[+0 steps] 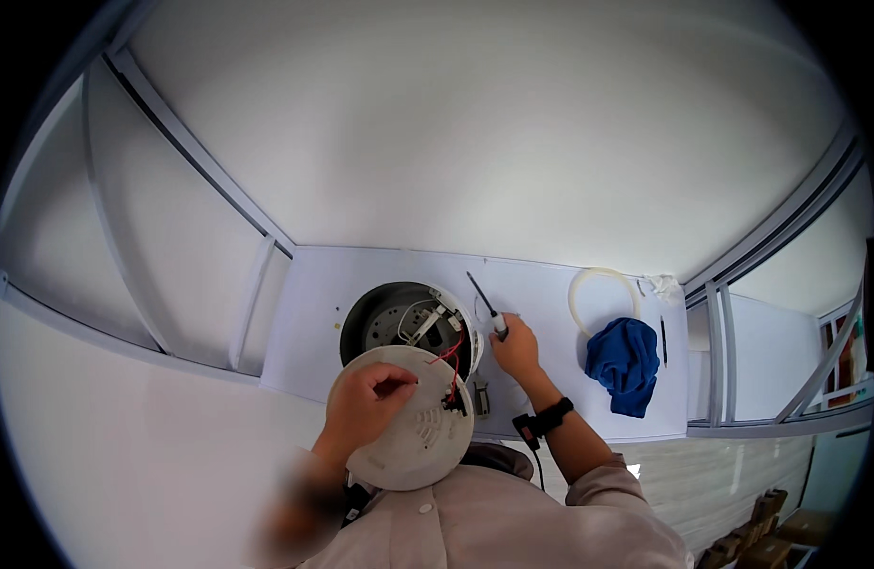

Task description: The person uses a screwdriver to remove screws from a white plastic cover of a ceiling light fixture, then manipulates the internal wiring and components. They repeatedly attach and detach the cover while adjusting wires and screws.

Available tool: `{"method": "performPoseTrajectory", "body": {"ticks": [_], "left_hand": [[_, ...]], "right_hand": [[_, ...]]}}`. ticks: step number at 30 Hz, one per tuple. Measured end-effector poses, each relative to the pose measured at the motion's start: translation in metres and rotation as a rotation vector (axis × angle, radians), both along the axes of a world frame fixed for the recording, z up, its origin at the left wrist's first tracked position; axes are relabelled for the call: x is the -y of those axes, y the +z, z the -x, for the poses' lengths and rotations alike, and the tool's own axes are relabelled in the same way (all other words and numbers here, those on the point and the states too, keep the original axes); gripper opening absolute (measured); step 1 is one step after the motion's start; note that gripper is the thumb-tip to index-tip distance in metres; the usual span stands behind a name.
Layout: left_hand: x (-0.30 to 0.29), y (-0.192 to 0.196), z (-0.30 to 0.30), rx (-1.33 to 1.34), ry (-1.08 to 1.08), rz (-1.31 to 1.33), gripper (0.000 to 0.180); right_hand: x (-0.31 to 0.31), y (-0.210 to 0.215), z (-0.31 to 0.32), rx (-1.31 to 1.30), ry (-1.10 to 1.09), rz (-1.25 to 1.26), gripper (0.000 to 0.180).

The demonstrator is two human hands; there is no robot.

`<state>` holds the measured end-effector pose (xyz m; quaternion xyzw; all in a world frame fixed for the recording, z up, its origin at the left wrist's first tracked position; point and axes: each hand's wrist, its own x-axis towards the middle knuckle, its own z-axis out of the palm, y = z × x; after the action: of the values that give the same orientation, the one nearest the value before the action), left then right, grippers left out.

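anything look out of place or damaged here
The white round cover is off the open pot, with red wires strung exposed between them, so it looks half-opened. No spill or obvious damage shows.

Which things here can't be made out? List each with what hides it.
All in the head view:
Left hand: whether it pinches anything, too small to tell.
White disc: the patch under that hand, covered by it.
Pot: near part of its inside, behind the disc.
Screwdriver: part of the handle, covered by the right hand.
Pale hose: lower part, hidden by the blue cloth.
Boxes: cut off by the lower edge.
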<state>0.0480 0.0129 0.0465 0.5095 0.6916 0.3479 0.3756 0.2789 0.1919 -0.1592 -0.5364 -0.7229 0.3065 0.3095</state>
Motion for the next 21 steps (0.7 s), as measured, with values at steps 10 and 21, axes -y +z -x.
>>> {"method": "performPoseTrajectory", "body": {"ticks": [10,21], "left_hand": [[0.012,0.004,0.000,0.028,0.017,-0.038,0.013],[0.015,0.009,0.000,0.118,0.025,-0.101,0.012]], "right_hand": [[-0.023,-0.008,0.029,0.328,0.017,0.019,0.026],[-0.019,0.028,-0.003,-0.735,0.024,0.194,0.013]]}}
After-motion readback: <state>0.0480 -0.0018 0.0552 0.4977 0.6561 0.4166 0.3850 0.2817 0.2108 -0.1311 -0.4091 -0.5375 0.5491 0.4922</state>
